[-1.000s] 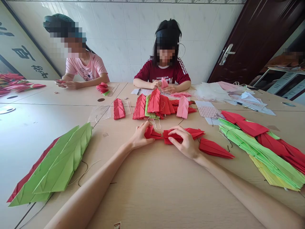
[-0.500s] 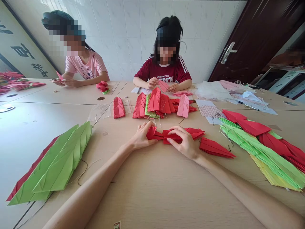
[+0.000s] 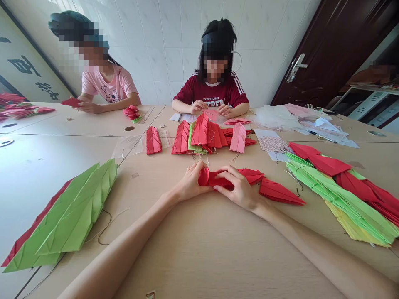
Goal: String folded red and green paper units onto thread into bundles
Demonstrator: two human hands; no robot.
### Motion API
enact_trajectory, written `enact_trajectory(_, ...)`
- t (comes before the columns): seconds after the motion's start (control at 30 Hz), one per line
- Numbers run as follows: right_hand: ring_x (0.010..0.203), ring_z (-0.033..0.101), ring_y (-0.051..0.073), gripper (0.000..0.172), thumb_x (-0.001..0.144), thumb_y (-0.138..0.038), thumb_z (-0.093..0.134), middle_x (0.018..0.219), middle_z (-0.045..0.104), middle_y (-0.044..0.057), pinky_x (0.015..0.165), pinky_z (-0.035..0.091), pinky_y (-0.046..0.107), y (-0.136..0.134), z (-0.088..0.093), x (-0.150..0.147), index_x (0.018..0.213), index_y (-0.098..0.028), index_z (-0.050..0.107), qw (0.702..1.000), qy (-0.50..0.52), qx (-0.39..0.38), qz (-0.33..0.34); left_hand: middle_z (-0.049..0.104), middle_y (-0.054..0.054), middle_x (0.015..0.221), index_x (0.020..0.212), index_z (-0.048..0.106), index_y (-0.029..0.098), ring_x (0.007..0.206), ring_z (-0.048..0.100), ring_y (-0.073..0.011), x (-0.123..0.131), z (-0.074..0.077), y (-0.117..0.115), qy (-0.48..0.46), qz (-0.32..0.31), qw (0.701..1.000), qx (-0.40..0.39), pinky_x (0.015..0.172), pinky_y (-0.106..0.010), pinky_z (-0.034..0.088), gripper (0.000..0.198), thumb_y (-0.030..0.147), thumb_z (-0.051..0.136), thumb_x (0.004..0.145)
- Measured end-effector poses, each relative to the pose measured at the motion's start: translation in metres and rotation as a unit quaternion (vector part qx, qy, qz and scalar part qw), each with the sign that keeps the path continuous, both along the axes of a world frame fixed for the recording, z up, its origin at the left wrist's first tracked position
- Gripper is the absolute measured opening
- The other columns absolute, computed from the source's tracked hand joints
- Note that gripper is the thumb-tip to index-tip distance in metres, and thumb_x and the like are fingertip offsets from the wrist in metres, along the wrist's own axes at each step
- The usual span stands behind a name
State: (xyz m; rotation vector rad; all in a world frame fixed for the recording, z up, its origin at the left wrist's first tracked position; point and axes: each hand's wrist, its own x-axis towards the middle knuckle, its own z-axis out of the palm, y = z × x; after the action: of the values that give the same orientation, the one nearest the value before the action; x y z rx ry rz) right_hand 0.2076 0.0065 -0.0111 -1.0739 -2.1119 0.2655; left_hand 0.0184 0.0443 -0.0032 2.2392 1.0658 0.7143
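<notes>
My left hand (image 3: 193, 181) is closed on a small red folded paper piece (image 3: 203, 177), thumb in front and fingers behind. Right beside it, my right hand (image 3: 238, 189) has its curved fingers and thumb around another red folded paper piece (image 3: 215, 178). The two pieces meet edge to edge between my hands. More red folded paper (image 3: 254, 175) sticks out to the right behind my right hand. A pointed red folded paper bundle (image 3: 280, 192) lies near my right wrist, with dark thread by it.
Red, green and pink folded papers (image 3: 199, 135) stand in a row ahead. Green folded papers (image 3: 77, 211) lie at left, and a long green stack (image 3: 339, 195) at right, with red and yellow ones. Two co-workers sit opposite, folding paper. Printed sheets (image 3: 271, 141) lie at right.
My left hand has moved right with its red piece, closing the gap to the piece at my right hand. The co-worker at left now holds out a red paper.
</notes>
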Motion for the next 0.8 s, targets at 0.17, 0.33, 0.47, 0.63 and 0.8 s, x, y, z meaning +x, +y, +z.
enact_trajectory(0.17, 0.102, 0.054, 0.023, 0.016, 0.082, -0.028, 0.058, 0.107, 0.055, 0.007, 0.087, 0.046, 0.040, -0.001, 0.000, 0.001, 0.098, -0.023, 0.058, 1.000, -0.010, 0.000, 0.019, 0.051, -0.004, 0.102, 0.091, 0.035, 0.022, 0.091, 0.050, -0.0194, 0.002, -0.002, -0.001, -0.022, -0.008, 0.999, -0.023, 0.079, -0.034, 0.041, 0.045, 0.037, 0.068, 0.063)
enact_trajectory(0.33, 0.103, 0.054, 0.022, 0.021, 0.082, -0.032, 0.059, 0.110, 0.054, 0.008, 0.087, 0.046, 0.038, -0.002, 0.002, 0.000, 0.101, -0.023, 0.057, 0.999, -0.005, -0.016, 0.029, 0.051, -0.004, 0.102, 0.094, 0.033, 0.023, 0.092, 0.050, -0.0203, 0.001, 0.001, -0.001, -0.008, -0.017, 0.999, -0.037, 0.079, -0.034, 0.041, 0.051, 0.036, 0.069, 0.060)
enact_trajectory(0.47, 0.100, 0.055, 0.021, 0.016, 0.087, -0.030, 0.050, 0.103, 0.059, 0.007, 0.088, 0.044, 0.036, -0.001, 0.003, 0.000, 0.098, -0.022, 0.057, 0.998, 0.054, -0.007, -0.007, 0.050, -0.003, 0.102, 0.092, 0.035, 0.023, 0.096, 0.048, -0.0221, 0.001, 0.005, -0.002, 0.019, -0.016, 0.999, -0.024, 0.083, -0.036, 0.039, 0.049, 0.035, 0.069, 0.059)
enact_trajectory(0.63, 0.083, 0.060, 0.019, 0.022, 0.086, -0.017, 0.036, 0.084, 0.064, 0.005, 0.076, 0.046, 0.034, 0.008, 0.000, 0.014, 0.086, -0.021, 0.058, 0.981, 0.148, -0.013, -0.128, 0.051, -0.002, 0.101, 0.093, 0.038, 0.023, 0.096, 0.045, -0.0230, 0.001, 0.008, -0.003, 0.053, -0.004, 0.999, -0.004, 0.085, -0.038, 0.035, 0.044, 0.034, 0.067, 0.061)
enact_trajectory(0.8, 0.072, 0.062, 0.018, 0.030, 0.071, -0.004, 0.035, 0.072, 0.066, 0.002, 0.068, 0.049, 0.032, 0.016, -0.005, 0.025, 0.078, -0.020, 0.060, 0.982, 0.131, -0.046, -0.130, 0.053, -0.002, 0.105, 0.099, 0.045, 0.024, 0.103, 0.042, -0.0250, 0.001, 0.007, -0.004, 0.073, -0.014, 0.997, 0.021, 0.089, -0.039, 0.030, 0.044, 0.037, 0.066, 0.063)
